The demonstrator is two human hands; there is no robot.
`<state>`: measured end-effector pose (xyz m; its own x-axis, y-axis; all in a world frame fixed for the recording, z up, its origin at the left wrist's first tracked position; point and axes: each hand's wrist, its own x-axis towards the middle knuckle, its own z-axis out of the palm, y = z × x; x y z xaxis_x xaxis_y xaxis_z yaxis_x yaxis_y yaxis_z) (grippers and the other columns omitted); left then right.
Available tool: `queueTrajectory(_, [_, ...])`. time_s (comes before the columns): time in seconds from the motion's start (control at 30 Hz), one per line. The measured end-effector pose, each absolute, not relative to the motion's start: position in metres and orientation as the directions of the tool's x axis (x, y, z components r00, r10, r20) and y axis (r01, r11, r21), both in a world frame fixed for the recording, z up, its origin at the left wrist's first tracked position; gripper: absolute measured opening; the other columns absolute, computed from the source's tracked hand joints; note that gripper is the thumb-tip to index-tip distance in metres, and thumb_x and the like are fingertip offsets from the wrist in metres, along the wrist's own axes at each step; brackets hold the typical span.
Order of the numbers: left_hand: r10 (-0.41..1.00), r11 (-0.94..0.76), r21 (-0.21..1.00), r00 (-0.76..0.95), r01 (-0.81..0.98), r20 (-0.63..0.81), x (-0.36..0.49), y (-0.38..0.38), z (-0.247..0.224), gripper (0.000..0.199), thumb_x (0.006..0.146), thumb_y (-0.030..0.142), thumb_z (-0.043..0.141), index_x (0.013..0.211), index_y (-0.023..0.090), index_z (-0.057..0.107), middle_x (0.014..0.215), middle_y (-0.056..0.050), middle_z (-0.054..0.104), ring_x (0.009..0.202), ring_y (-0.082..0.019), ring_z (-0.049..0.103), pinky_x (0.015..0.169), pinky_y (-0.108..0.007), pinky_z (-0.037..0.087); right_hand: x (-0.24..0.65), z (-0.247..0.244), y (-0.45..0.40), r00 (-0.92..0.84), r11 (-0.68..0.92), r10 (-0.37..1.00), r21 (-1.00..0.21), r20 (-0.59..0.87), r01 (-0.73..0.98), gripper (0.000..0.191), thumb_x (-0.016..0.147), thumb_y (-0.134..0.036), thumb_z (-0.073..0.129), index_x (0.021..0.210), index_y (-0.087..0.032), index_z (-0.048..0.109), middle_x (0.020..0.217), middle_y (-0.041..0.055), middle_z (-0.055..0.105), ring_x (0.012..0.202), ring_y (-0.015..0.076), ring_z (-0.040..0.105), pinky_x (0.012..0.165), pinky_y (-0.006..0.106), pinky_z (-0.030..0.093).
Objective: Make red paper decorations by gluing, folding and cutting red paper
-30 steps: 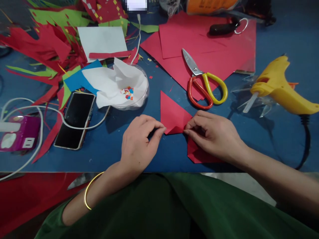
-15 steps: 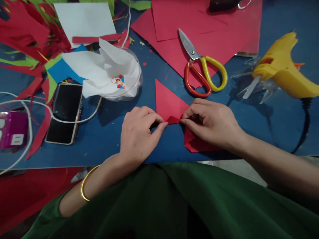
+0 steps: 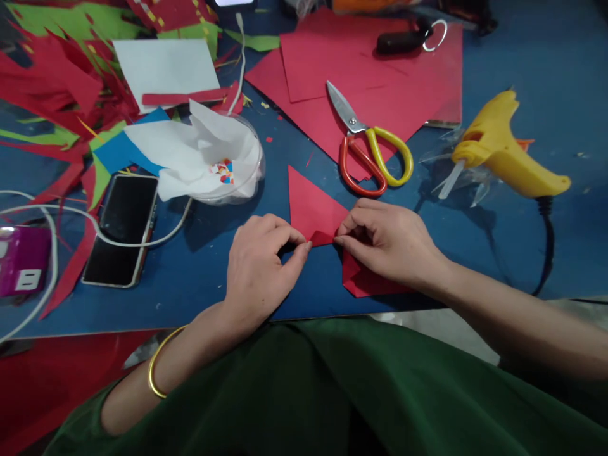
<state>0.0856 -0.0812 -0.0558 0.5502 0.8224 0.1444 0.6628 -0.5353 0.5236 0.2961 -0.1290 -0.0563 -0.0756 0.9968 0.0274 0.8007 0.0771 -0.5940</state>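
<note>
A small piece of red paper with a pointed top lies in front of me, its near edge turned up in a narrow fold. My left hand pinches the fold's left end between thumb and forefinger. At the right end, my right hand pinches the same paper. Another folded red paper lies beneath my right hand, which partly covers it. Just beyond, scissors with one red and one yellow handle rest partly on large red sheets.
On the right stands a yellow glue gun with a black cord. To the left are a phone under a white cable, a clear bowl with white tissue and paper bits, and a purple device. Paper scraps heap at the back left.
The view has shifted, showing more of the table's far side. Both hands keep their pinch on the red paper, with hardly any movement relative to it.
</note>
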Motion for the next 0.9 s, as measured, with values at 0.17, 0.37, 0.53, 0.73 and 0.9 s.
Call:
queueTrajectory(0.17, [0.826, -0.531, 0.528, 0.544, 0.663, 0.148, 0.085, -0.081, -0.0567, 0.014, 0.09, 0.026, 0.066, 0.077, 0.022, 0.069, 0.084, -0.002, 0.069, 0.082, -0.02, 0.059, 0.076, -0.038, 0.044, 0.2966, -0.058, -0.1292, -0.084, 0.094, 0.995, -0.594, 0.043, 0.799, 0.007, 0.085, -0.023, 0.065, 0.078, -0.019, 0.067, 0.075, -0.0003, 0.062, 0.065, 0.0119, 0.054, 0.057, 0.025, 0.033])
queueTrajectory(0.37, [0.822, -0.54, 0.504, 0.552, 0.674, 0.142, 0.0874, -0.0796, -0.057, 0.016, 0.09, 0.023, 0.065, 0.074, 0.021, 0.065, 0.082, -0.002, 0.067, 0.08, -0.02, 0.058, 0.074, -0.038, 0.042, 0.2957, -0.0576, -0.1286, -0.081, 0.087, 0.996, -0.597, 0.037, 0.797, 0.007, 0.084, -0.022, 0.066, 0.077, -0.019, 0.067, 0.074, -0.0007, 0.062, 0.065, 0.0118, 0.055, 0.057, 0.025, 0.034])
queueTrajectory(0.53, [0.812, -0.56, 0.476, 0.562, 0.678, 0.155, 0.0877, -0.0806, -0.0563, 0.017, 0.091, 0.024, 0.064, 0.074, 0.021, 0.063, 0.081, -0.002, 0.067, 0.081, -0.02, 0.057, 0.074, -0.037, 0.041, 0.2948, -0.0566, -0.1283, -0.065, 0.071, 0.997, -0.604, 0.032, 0.794, 0.006, 0.083, -0.021, 0.067, 0.077, -0.02, 0.068, 0.073, -0.0009, 0.061, 0.064, 0.0117, 0.055, 0.056, 0.025, 0.034])
queueTrajectory(0.73, [0.82, -0.544, 0.488, 0.555, 0.683, 0.139, 0.0869, -0.0811, -0.0564, 0.016, 0.09, 0.026, 0.067, 0.075, 0.021, 0.064, 0.083, -0.003, 0.067, 0.082, -0.021, 0.057, 0.074, -0.038, 0.041, 0.2948, -0.0562, -0.1276, -0.062, 0.064, 0.998, -0.607, 0.023, 0.792, 0.007, 0.083, -0.022, 0.067, 0.076, -0.02, 0.067, 0.073, -0.0011, 0.061, 0.063, 0.0113, 0.054, 0.056, 0.024, 0.034])
queueTrajectory(0.9, [0.813, -0.56, 0.464, 0.562, 0.686, 0.151, 0.0878, -0.0805, -0.0569, 0.017, 0.09, 0.025, 0.066, 0.074, 0.021, 0.063, 0.081, -0.003, 0.066, 0.08, -0.021, 0.056, 0.072, -0.038, 0.04, 0.2951, -0.0573, -0.1284, -0.065, 0.06, 0.998, -0.617, 0.015, 0.785, 0.004, 0.083, -0.02, 0.066, 0.079, -0.02, 0.066, 0.075, -0.0008, 0.06, 0.064, 0.0118, 0.053, 0.058, 0.025, 0.034])
